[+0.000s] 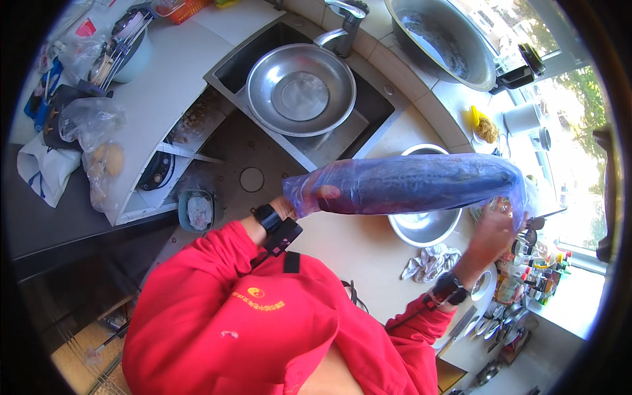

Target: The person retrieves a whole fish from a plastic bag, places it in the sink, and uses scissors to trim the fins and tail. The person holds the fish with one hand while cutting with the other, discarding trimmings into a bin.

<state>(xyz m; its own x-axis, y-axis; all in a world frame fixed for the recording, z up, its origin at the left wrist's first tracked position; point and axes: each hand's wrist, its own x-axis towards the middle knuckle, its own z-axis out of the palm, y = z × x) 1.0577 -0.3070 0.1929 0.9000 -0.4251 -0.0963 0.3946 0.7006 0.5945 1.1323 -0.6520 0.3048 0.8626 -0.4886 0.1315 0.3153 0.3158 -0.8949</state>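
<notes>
A large fish [414, 185] hangs level before me inside a translucent bluish plastic bag [298, 190], its head and eye at the right. My left hand [321, 193] is inside the bag's left end and grips the fish's tail end; the film covers most of the fingers. Below the fish's head, my right hand [493, 229] is blurred and pinches the loose film at the bag's right end. Under the fish, partly hidden by it, stands a metal bowl [427, 232] on the counter [345, 242].
A metal basin [340, 81] rests over the sink [232, 74] beneath the faucet [350, 24]. A larger basin [444, 44] sits by the window. Nearby are a crumpled cloth [432, 264], several bottles [535, 276] and a knife [464, 321]. Plastic bags [91, 121] lie on the left counter.
</notes>
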